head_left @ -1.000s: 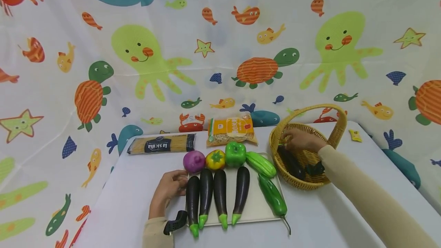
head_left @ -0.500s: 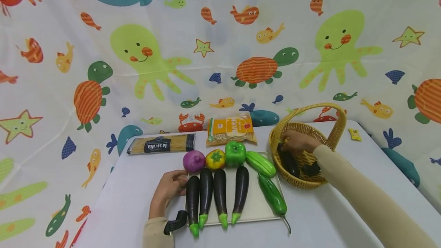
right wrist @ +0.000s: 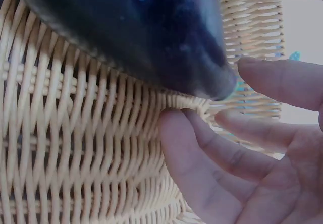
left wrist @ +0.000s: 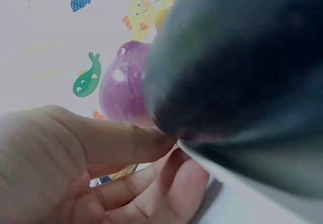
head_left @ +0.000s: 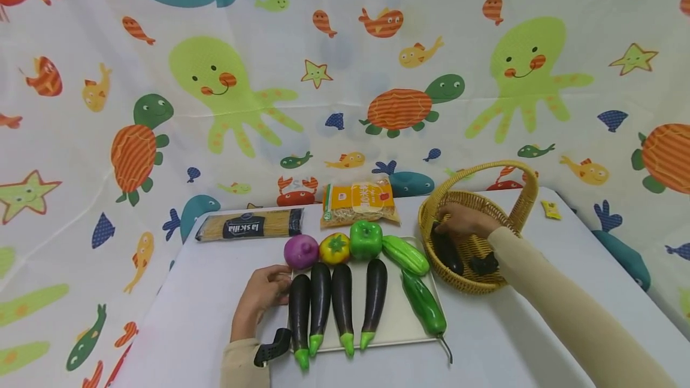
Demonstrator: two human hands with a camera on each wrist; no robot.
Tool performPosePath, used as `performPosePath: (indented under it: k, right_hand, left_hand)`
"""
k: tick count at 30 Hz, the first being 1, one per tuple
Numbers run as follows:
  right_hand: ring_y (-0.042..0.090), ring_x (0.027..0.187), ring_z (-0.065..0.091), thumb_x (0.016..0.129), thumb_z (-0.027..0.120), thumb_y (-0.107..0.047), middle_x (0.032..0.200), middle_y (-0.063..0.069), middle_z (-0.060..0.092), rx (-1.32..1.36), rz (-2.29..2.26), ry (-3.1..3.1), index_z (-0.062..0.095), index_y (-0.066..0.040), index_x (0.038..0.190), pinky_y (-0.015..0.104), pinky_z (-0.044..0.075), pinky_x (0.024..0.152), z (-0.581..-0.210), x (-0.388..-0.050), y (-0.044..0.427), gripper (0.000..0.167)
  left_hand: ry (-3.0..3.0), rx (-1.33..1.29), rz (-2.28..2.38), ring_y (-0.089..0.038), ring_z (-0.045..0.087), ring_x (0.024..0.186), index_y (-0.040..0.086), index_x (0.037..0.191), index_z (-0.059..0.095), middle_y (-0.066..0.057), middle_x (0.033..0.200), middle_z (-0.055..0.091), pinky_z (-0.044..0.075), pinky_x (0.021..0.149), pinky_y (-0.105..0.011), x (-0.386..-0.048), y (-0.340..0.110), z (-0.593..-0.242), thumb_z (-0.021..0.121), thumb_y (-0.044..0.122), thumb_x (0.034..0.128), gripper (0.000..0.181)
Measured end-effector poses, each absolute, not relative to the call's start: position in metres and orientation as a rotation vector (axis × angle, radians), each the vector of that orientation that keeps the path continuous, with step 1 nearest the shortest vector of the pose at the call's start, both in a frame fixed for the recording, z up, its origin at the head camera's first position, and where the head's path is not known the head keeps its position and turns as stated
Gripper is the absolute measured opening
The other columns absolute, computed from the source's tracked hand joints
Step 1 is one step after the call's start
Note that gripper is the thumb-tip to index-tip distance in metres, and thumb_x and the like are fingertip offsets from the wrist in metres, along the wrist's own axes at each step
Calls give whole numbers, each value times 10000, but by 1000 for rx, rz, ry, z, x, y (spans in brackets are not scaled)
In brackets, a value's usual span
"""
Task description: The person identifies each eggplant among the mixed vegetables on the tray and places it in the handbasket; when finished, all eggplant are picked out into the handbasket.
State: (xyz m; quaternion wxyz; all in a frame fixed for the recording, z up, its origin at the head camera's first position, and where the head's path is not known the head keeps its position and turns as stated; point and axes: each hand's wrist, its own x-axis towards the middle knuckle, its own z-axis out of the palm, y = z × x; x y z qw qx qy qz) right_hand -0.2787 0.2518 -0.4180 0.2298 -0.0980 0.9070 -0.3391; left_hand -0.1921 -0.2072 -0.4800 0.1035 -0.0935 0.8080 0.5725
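In the head view, my left hand (head_left: pixel 262 295) is at the left edge of a cream tray (head_left: pixel 396 311). The left wrist view shows its thumb on top of the rim and its fingers underneath, pinching it. Several dark eggplants (head_left: pixel 342 301) with green stem ends lie side by side on the tray. My right hand (head_left: pixel 465 220) reaches into a wicker basket (head_left: pixel 468 284), where another eggplant (head_left: pixel 448 255) lies against the wall. In the right wrist view, the thumb and fingers are spread around this eggplant's end (right wrist: pixel 171 42), with gaps visible. A small dark object (head_left: pixel 483 264) also lies in the basket.
Along the tray's far side sit a purple onion (head_left: pixel 300 251), a yellow pepper (head_left: pixel 335 248), a green bell pepper (head_left: pixel 366 240) and a cucumber (head_left: pixel 405 254). A long green pepper (head_left: pixel 424 304) lies right. Behind are spaghetti (head_left: pixel 250 224) and an orange-labelled bag (head_left: pixel 360 202).
Inside the basket, the eggplant at my right hand has shifted slightly left toward the wall, and the hand a little with it. My left hand stays at the tray edge.
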Motion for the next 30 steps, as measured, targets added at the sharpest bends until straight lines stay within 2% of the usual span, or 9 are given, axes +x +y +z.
performPosePath:
  k: [2,6,11,14,18,22,26,30]
  right_hand:
    - [242,804,612,991,609,-83,989,162,621,-246,-950,2482,588,95,1208,387,616,693,-417,-278,254,281]
    - [284,887,626,1002,609,-154,1149,221,625,-281,-881,2606,575,87,1288,421,612,732,-405,-264,255,375]
    - [463,1122,611,1019,610,-237,1296,289,609,-316,-727,2973,546,70,1378,612,524,924,-366,-193,237,477]
    - [471,1192,595,1009,639,-248,1320,259,627,-319,-708,3145,578,40,1380,649,492,966,-353,-145,210,473]
    - [372,1063,683,990,674,-248,1197,179,708,-393,-695,3189,648,-26,1337,571,569,856,-367,-112,165,413]
    - [298,908,703,962,710,-256,1052,111,737,-531,-679,3086,671,-67,1306,479,584,691,-399,-100,132,394]
    - [286,870,692,966,701,-267,1017,91,724,-659,-667,2942,647,-85,1344,438,560,623,-426,-97,114,423]
    - [291,868,685,972,691,-288,1023,97,714,-677,-668,2867,632,-117,1376,424,546,595,-440,-97,104,442]
  left_hand:
    - [2389,-277,1683,-180,648,813,-119,1271,613,-118,946,709,631,647,-343,-192,-207,-480,549,-117,940,337]
    - [2398,-273,1670,-181,648,811,-117,1271,613,-121,950,709,628,638,-337,-191,-206,-481,547,-115,943,335]
    - [2404,-259,1661,-189,655,815,-116,1278,612,-126,957,712,624,634,-334,-192,-207,-480,544,-115,937,348]
    - [2413,-258,1661,-192,652,805,-119,1282,611,-129,952,711,622,629,-338,-193,-209,-478,534,-120,934,356]
    - [2409,-257,1667,-190,647,795,-125,1286,605,-132,949,711,621,626,-338,-194,-210,-477,525,-121,936,358]
    - [2388,-274,1666,-184,649,800,-119,1286,605,-122,950,709,620,623,-329,-194,-210,-480,544,-113,943,349]
    - [2376,-270,1674,-185,647,803,-120,1286,604,-123,949,706,623,627,-332,-193,-208,-482,542,-119,933,358]
    - [2386,-267,1673,-187,642,798,-116,1282,612,-121,947,706,625,632,-338,-193,-208,-482,542,-121,931,358]
